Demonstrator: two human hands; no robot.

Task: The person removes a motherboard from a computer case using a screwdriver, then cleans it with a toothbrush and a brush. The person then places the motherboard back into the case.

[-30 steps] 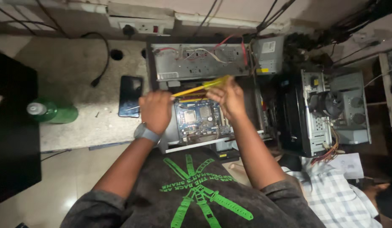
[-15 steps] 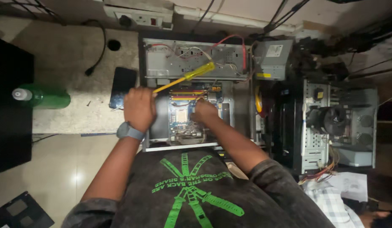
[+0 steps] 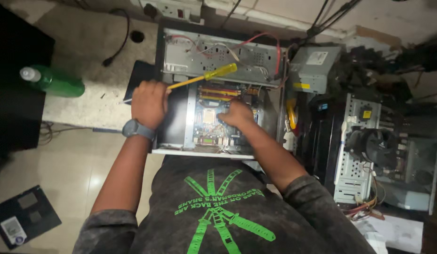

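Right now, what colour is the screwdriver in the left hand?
Yellow: the screwdriver in the left hand has a yellow handle and shaft, seen in the head view.

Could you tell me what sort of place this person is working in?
Probably a computer repair workshop. The left hand holds a yellow-handled screwdriver over an open computer case, while the right hand rests on its motherboard. A loose power supply and a second opened case sit alongside.
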